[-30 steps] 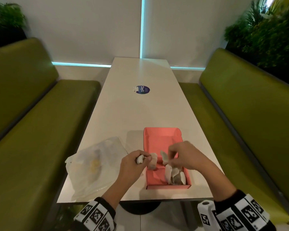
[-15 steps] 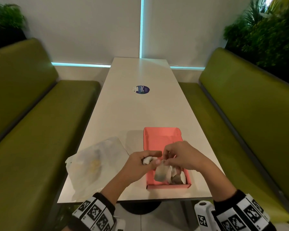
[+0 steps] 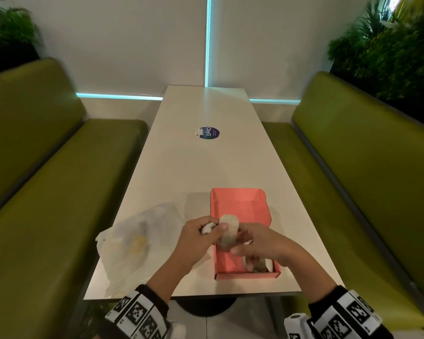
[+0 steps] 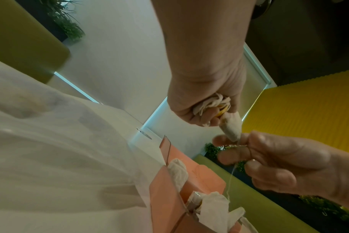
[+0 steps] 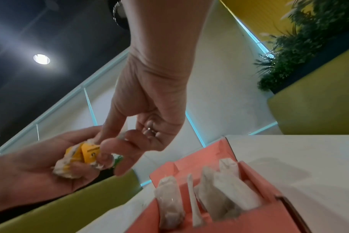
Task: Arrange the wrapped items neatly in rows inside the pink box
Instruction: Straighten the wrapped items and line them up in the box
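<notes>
The pink box (image 3: 240, 192) lies open on the white table (image 3: 206, 167) near its front edge. Several white wrapped items (image 3: 257, 264) stand at the box's near right end (image 5: 229, 189). My left hand (image 3: 213, 228) grips crumpled white and yellow paper (image 4: 211, 104). A wrapped item (image 3: 228, 231) hangs from that hand over the box's left wall. My right hand (image 3: 240, 243) pinches the item's lower end (image 4: 232, 126) and a thin string. In the right wrist view the right fingers (image 5: 102, 138) touch the yellow paper (image 5: 88, 152) in the left palm.
A clear plastic bag (image 3: 137, 241) lies crumpled on the table left of the box. A round blue sticker (image 3: 209, 132) sits mid-table. Green benches (image 3: 47, 192) flank both long sides, and the table edge is just in front of the box.
The hands came together over the box's left side. The wrapped item, dangling low over the box half a second ago, now stands higher between both hands.
</notes>
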A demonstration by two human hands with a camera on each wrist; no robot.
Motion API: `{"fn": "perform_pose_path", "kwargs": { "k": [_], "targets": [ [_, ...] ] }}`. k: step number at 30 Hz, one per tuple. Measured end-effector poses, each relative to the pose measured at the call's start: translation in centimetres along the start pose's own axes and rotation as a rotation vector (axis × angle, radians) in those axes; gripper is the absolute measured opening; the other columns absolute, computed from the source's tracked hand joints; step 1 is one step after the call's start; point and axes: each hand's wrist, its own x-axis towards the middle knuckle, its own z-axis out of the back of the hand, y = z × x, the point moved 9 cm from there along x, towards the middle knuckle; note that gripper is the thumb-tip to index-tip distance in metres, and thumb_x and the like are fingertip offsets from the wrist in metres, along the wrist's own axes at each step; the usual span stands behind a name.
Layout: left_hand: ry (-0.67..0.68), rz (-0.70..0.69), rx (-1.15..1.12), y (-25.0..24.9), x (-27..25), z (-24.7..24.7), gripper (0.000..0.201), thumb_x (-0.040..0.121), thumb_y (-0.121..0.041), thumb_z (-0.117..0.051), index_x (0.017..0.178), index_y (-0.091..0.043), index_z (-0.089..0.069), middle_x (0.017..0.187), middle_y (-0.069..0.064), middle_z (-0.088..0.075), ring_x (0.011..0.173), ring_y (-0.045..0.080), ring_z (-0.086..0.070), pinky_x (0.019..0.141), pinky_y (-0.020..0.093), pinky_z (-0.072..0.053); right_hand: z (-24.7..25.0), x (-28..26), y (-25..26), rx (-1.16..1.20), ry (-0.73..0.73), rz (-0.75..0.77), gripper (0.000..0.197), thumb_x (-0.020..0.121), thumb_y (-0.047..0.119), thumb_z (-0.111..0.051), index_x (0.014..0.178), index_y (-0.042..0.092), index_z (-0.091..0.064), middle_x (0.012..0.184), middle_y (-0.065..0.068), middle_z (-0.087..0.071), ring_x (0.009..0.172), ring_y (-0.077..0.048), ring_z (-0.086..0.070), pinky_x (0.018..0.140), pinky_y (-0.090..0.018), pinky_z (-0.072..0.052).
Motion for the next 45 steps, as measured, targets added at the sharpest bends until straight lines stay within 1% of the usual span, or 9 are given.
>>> {"fn": "perform_pose_path", "kwargs": {
  "k": [4, 8, 12, 18, 22, 25, 33, 42, 45],
  "targets": [
    [-0.102, 0.022, 0.013, 0.6, 0.1, 1.3, 0.013, 0.085, -0.018, -0.068, 0.073, -0.012, -0.068, 0.057, -0.005, -0.057, 0.053, 0.008, -0.050, 0.046, 0.014, -0.036, -0.9, 0.1, -1.0, 0.042, 0.019, -0.034, 0.018, 0.092, 0.021, -0.058, 0.094, 0.004, -0.064, 0.065, -0.002, -0.067, 0.043, -0.012, -0.055, 0.045, -0.027, -0.040],
    [-0.167, 0.020, 0.035, 0.7, 0.1, 1.9, 0.015, 0.086, -0.018, -0.066, 0.071, -0.018, -0.067, 0.050, -0.015, -0.056, 0.049, 0.000, -0.049, 0.046, 0.011, -0.036, -0.8, -0.2, 0.3, 0.049, 0.010, 0.022, 0.029, 0.096, 0.026, -0.051, 0.091, 0.002, -0.066, 0.054, -0.004, -0.057, 0.035, -0.008, -0.045, 0.044, -0.019, -0.039],
    [-0.169, 0.012, -0.007, 0.4, 0.0, 1.6, 0.015, 0.087, -0.016, -0.066, 0.072, -0.014, -0.066, 0.050, -0.011, -0.054, 0.048, 0.003, -0.048, 0.046, 0.013, -0.037, -2.2, -0.1, 0.6, 0.011, 0.078, 0.029, 0.025, 0.098, 0.028, -0.047, 0.089, 0.015, -0.067, 0.063, -0.001, -0.060, 0.038, -0.007, -0.043, 0.045, -0.021, -0.035],
    [-0.116, 0.063, -0.089, 0.3, -0.4, 0.9, 0.016, 0.086, -0.013, -0.065, 0.071, -0.009, -0.066, 0.054, -0.006, -0.053, 0.050, 0.009, -0.048, 0.042, 0.015, -0.036, -4.0, 0.6, -0.2, -0.005, 0.112, -0.027, 0.026, 0.100, 0.020, -0.042, 0.097, 0.008, -0.064, 0.063, 0.011, -0.064, 0.040, -0.005, -0.048, 0.059, -0.022, -0.044],
    [-0.011, 0.124, -0.035, 0.9, -0.7, 0.1, 0.017, 0.086, -0.018, -0.066, 0.071, -0.010, -0.065, 0.064, 0.000, -0.052, 0.055, 0.013, -0.047, 0.041, 0.019, -0.035, -2.8, 0.6, 0.1, -0.034, 0.051, -0.039, 0.025, 0.097, 0.012, -0.043, 0.082, 0.024, -0.060, 0.061, 0.012, -0.064, 0.043, -0.008, -0.050, 0.047, -0.017, -0.041],
    [0.049, 0.157, 0.018, 1.5, -0.9, -0.4, 0.017, 0.085, -0.020, -0.067, 0.069, -0.016, -0.066, 0.067, -0.002, -0.054, 0.055, 0.011, -0.046, 0.042, 0.021, -0.036, -1.3, 1.0, 0.1, -0.065, -0.008, -0.049, 0.031, 0.094, 0.006, -0.041, 0.079, 0.023, -0.062, 0.064, 0.003, -0.063, 0.048, -0.014, -0.051, 0.047, -0.019, -0.042],
    [0.114, 0.161, 0.068, 1.9, -1.2, -1.0, 0.022, 0.084, -0.020, -0.069, 0.062, -0.022, -0.065, 0.063, -0.009, -0.056, 0.053, 0.007, -0.048, 0.044, 0.021, -0.037, 1.1, 1.3, 0.8, 0.016, -0.096, -0.023, 0.028, 0.099, 0.017, -0.043, 0.078, 0.017, -0.060, 0.042, 0.012, -0.053, 0.037, -0.004, -0.047, 0.045, -0.017, -0.029],
    [0.132, 0.133, 0.107, 2.1, -1.3, -1.1, 0.019, 0.084, -0.022, -0.069, 0.066, -0.020, -0.064, 0.055, -0.012, -0.054, 0.047, 0.002, -0.048, 0.044, 0.019, -0.037, 1.6, 0.7, 1.6, 0.083, -0.080, 0.009, 0.025, 0.090, 0.032, -0.059, 0.067, 0.027, -0.066, 0.061, -0.006, -0.059, 0.047, -0.013, -0.052, 0.049, -0.025, -0.033],
    [0.128, 0.140, 0.116, 2.7, -1.3, -1.0, 0.015, 0.084, -0.023, -0.069, 0.070, -0.018, -0.066, 0.054, -0.010, -0.055, 0.047, 0.004, -0.048, 0.043, 0.019, -0.036, 1.8, 0.6, 1.7, -0.027, -0.093, 0.036, 0.007, 0.084, 0.019, -0.069, 0.084, 0.013, -0.066, 0.072, -0.010, -0.063, 0.048, -0.012, -0.054, 0.047, -0.019, -0.038]
  ]
}}
